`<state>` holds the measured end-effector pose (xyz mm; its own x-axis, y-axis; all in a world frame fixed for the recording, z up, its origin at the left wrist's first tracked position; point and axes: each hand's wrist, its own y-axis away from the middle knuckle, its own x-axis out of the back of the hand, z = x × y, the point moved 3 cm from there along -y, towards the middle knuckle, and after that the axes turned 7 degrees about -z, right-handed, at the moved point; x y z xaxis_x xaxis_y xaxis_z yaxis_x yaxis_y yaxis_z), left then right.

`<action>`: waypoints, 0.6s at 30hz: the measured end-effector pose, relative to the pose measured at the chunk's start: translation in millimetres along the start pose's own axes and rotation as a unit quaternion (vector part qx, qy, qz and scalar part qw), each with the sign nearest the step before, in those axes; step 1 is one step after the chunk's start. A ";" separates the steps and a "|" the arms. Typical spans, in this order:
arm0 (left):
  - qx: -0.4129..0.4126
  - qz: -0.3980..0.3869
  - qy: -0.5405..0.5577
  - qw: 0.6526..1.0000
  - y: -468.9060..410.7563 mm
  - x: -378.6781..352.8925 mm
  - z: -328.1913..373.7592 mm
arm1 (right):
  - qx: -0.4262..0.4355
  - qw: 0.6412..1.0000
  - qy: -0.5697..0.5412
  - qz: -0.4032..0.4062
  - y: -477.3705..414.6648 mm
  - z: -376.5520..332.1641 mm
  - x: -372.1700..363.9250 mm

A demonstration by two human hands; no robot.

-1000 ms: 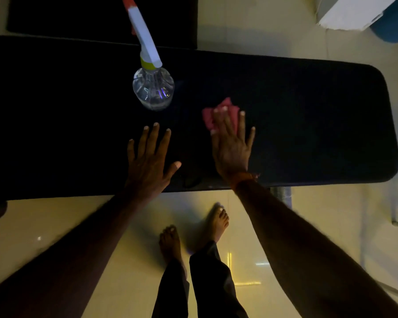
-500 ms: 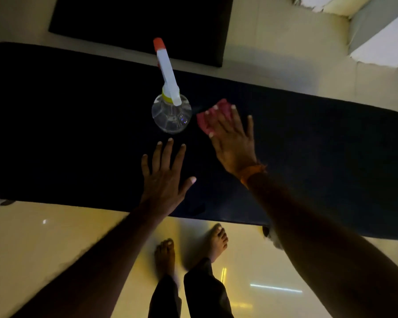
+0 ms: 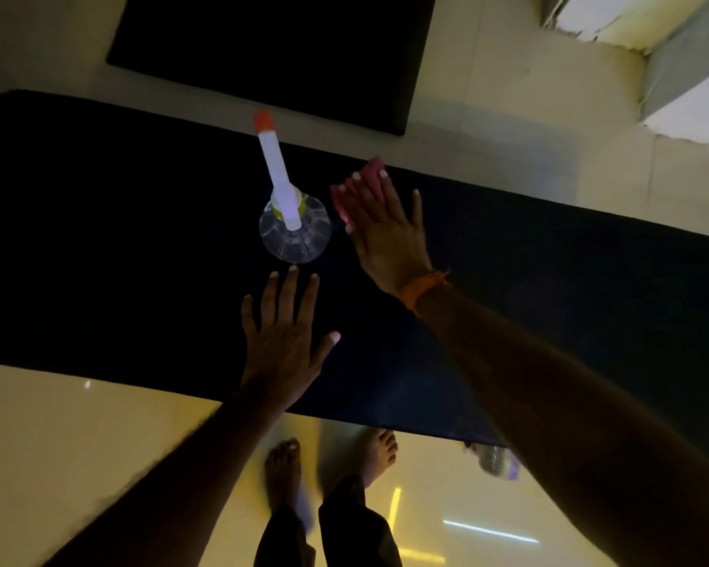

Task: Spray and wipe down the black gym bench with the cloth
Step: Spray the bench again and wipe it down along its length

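Left hand (image 3: 281, 341) flat, fingers spread, palm down on padded black bench (image 3: 119, 259), gripping nothing. Just beyond, clear ribbed spray bottle (image 3: 294, 229) stands upright. Right hand (image 3: 385, 231) open, pressing crumpled pink cloth (image 3: 371, 173) onto bench's far edge.

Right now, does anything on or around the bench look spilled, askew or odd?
Nothing stands out. The spray bottle stands upright on the bench, the right hand presses the pink cloth flat, and no spill shows, though lighting is dim.
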<state>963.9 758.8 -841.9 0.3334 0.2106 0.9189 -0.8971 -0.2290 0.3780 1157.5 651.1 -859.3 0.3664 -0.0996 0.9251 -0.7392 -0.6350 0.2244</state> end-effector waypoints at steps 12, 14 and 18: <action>-0.022 -0.020 -0.003 1.000 4.3 6.5 -6.7 | -0.013 1.000 0.010 0.017 47.8 24.9 -4.0; -0.030 -0.018 0.004 0.999 8.7 6.5 -11.0 | -0.084 0.995 -0.041 0.041 72.6 11.1 -13.4; -0.048 -0.015 0.008 0.999 23.9 6.3 -24.8 | 0.109 0.993 0.048 0.026 131.5 -21.9 -40.8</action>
<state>937.4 778.2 -829.9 0.3563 0.2317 0.9052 -0.9109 -0.1294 0.3917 1033.0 588.5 -860.9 0.2676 -0.0704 0.9610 -0.6123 -0.7825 0.1132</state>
